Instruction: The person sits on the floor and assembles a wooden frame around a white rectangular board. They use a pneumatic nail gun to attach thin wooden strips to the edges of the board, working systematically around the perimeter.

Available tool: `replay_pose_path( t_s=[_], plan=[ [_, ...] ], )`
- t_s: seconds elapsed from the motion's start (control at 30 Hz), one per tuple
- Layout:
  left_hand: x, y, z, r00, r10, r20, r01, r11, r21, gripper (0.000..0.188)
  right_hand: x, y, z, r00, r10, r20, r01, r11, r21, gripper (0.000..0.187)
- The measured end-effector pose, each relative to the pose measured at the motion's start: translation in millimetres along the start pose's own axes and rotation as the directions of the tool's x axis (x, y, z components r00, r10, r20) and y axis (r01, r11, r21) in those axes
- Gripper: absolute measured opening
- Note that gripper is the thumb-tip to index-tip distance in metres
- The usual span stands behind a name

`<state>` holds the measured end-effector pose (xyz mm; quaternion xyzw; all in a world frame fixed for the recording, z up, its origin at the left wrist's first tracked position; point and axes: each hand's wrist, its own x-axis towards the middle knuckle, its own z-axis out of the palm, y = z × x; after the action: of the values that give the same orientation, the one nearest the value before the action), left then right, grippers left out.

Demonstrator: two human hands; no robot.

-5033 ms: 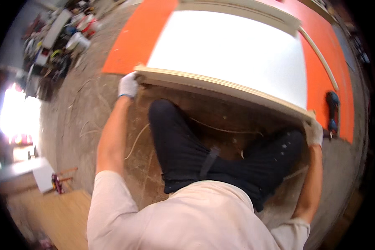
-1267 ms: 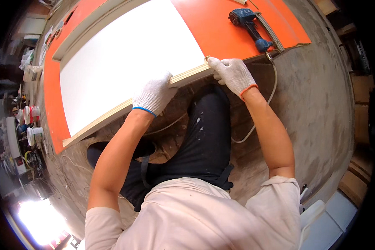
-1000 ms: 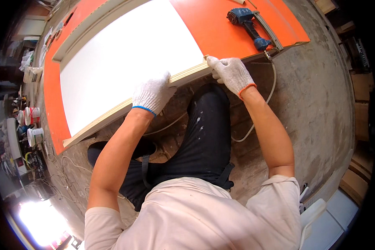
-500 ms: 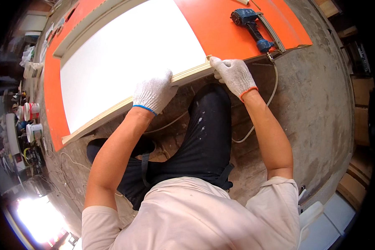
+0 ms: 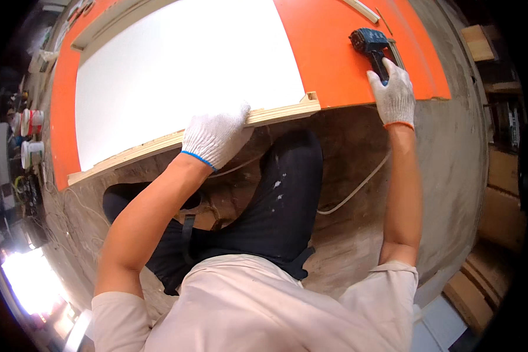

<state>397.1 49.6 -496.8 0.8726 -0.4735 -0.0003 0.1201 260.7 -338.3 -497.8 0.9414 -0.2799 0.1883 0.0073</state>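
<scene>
My left hand (image 5: 214, 134), in a white knit glove with a blue cuff, is closed over a light plywood strip (image 5: 287, 111) along the near edge of a white panel (image 5: 188, 76). Its thumb lies on top; the fingertips are hidden below. At the right, my right hand (image 5: 395, 97), gloved with an orange cuff, reaches over the handle of a dark blue air nailer (image 5: 369, 41) lying on the orange board. Thumb and fingers are spread on either side of the handle, and the hand covers the handle's lower end.
An orange board (image 5: 340, 79) lies under the panel. Another wooden strip (image 5: 114, 26) runs along the panel's far side. A pale air hose (image 5: 358, 188) curves over the concrete floor. White buckets (image 5: 32, 154) stand at the left, and a loose strip (image 5: 362, 10) lies beyond the nailer.
My right hand has left the strip's right end and moved right to the nailer's handle. My left hand stays on the strip. The whole view has shifted slightly.
</scene>
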Motion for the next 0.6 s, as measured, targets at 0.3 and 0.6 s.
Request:
replay_pose_path(
  t_s=[0.3, 0.6],
  plan=[
    [-9, -14, -7, 0.999, -0.003, 0.041, 0.005, 0.999, -0.052, 0.02, 46, 19, 57, 0.969, 0.012, 0.246, 0.011, 0.996, -0.092, 0.078],
    [-3, -20, -6, 0.996, -0.003, 0.088, 0.015, 0.991, -0.135, 0.016, 111, -30, -28, 0.765, 0.11, 0.634, -0.359, 0.89, 0.28, 0.023]
  ],
)
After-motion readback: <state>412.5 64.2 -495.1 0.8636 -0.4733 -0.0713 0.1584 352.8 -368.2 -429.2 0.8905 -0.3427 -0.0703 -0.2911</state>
